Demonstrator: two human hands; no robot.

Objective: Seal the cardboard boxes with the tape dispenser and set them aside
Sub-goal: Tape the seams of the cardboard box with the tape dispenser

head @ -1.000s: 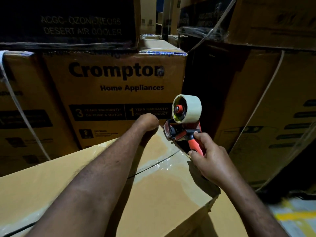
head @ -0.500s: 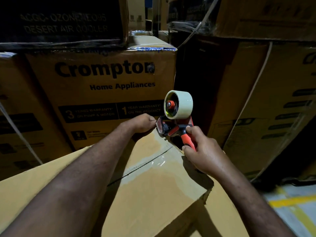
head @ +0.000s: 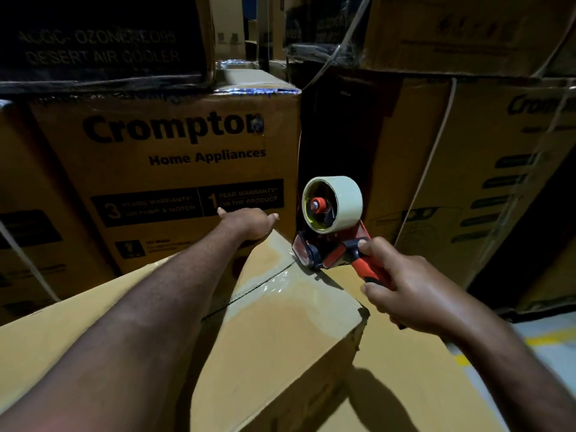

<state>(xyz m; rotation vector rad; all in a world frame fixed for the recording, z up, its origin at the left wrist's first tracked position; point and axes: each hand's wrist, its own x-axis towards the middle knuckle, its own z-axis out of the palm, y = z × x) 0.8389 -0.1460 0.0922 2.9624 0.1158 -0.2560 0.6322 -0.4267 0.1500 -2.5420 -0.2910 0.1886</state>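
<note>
1. Now fingers (head: pixel 378 291) of the right hand (head: pixel 408 291) curl round the dispenser (head: pixel 330 232) handle; its front end touches the box (head: pixel 280 332) seam just beyond them.
2. The left hand (head: pixel 249 224) rests with straight fingers on the box's far corner.

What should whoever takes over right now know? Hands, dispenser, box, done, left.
Left hand: fingers straight, resting on the far edge of the box.
Right hand: grips the tape dispenser by its handle, nose at the top seam's far end.
Tape: lies glossy along that seam.
Done: seam taped, as far as visible.
Left: likely cut the tape, then set the box aside.
</note>
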